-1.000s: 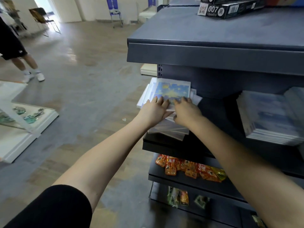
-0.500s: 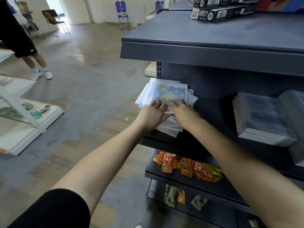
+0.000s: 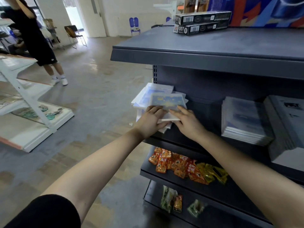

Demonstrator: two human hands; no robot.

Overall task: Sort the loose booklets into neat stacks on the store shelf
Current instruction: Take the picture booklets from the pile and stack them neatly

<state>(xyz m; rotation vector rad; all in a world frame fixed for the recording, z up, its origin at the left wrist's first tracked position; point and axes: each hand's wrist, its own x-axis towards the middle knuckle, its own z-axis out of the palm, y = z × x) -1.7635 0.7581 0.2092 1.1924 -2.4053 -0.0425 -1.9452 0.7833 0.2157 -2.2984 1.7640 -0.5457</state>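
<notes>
A loose pile of booklets [image 3: 153,94] lies skewed at the left end of the dark grey shelf [image 3: 194,134], its edges overhanging the shelf end. The top booklet [image 3: 167,101] has a blue cover with yellow shapes. My left hand [image 3: 152,120] presses on the near left part of the pile, fingers flat on the top booklet. My right hand [image 3: 187,123] rests on its near right side, thumb at the pile's front edge. To the right stand a neat stack of blue booklets [image 3: 243,122] and a grey stack [image 3: 289,127].
The upper shelf board [image 3: 197,63] overhangs the pile, with black boxes [image 3: 200,23] on top. Orange and yellow snack packets [image 3: 182,165] lie on the shelf below. A white rack [image 3: 29,104] stands at left. A person [image 3: 36,38] stands on the floor behind it.
My head has moved back and up, showing more of the room. The pile has been pushed further onto the shelf and tighter together; both hands stay on it.
</notes>
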